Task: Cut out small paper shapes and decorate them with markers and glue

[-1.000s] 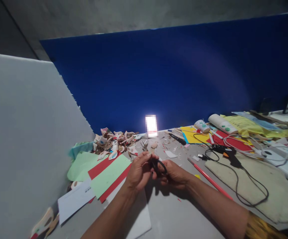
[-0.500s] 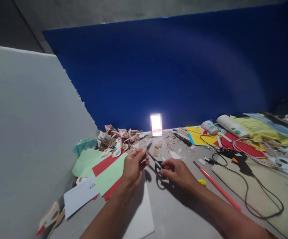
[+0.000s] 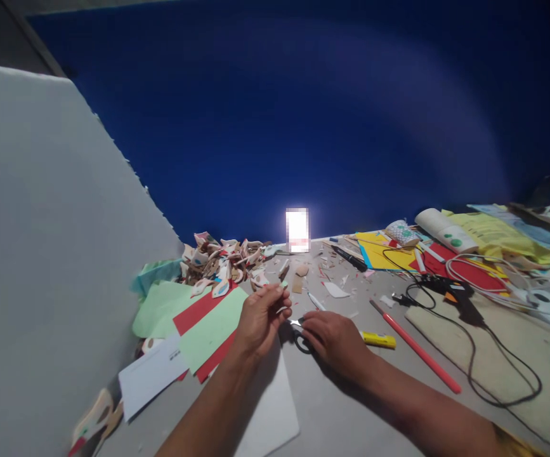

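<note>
My left hand (image 3: 264, 319) is pinched, thumb against fingertips, with a small pale green scrap of paper (image 3: 284, 285) just showing at the tips. Low over the grey tabletop, my right hand (image 3: 334, 341) has its fingers curled on a pair of black-handled scissors (image 3: 302, 341). One handle loop sticks out to the left of my fingers; the rest of the scissors is partly hidden. Beyond my right wrist lies a yellow cutter knife (image 3: 379, 340), partly covered by the hand. A white sheet (image 3: 272, 406) lies beneath my left forearm.
Left are a pile of bird-shaped cutouts (image 3: 227, 263), green paper (image 3: 215, 330), red paper (image 3: 191, 312) and a white envelope-like sheet (image 3: 153, 379). Right are a red stick (image 3: 420, 349), a glue gun (image 3: 465, 304) with its cable, and a beige cloth (image 3: 517, 355). A bright screen (image 3: 297, 230) stands behind.
My right hand has lowered and closed over the scissors, which have swung away from my left hand. More of the yellow cutter knife shows. The view has shifted slightly.
</note>
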Available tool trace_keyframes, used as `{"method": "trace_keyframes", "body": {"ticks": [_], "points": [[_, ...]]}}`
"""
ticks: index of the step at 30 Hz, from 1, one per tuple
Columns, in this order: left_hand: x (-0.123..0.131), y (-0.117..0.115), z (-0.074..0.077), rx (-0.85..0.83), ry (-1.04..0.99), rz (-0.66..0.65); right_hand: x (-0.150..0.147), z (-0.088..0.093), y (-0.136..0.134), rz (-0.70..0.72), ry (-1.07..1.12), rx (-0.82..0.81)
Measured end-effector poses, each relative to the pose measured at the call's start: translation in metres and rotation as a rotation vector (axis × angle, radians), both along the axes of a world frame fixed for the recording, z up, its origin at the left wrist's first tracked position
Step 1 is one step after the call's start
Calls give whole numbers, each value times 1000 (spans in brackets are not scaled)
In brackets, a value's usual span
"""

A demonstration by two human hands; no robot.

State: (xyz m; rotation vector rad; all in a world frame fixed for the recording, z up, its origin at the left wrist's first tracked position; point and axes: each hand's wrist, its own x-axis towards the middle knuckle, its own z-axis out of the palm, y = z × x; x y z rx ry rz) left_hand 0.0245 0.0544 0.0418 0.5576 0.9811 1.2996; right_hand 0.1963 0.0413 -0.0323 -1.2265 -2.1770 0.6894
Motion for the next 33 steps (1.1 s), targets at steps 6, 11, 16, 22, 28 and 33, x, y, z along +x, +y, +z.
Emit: {"method": "trace_keyframes", "body": {"ticks": [6,11,16,22,28,33], "points": [[12,-6,-14,7,98,-150,4,30,7,-242,733,-336],[23,-10,-28,-15,118,-190,10,41,12,-238,793,-398],[23,-10,-31,-31,115,-238,10,43,12,-264,752,-346],[20,-6,-33,-20,100,-220,13,38,19,-232,955,-654],[17,-6,-33,-5,211,-305,16,35,23,-169,1026,-785],[14,-5,-36,-39,220,-402,18,32,23,-208,908,-676]]}}
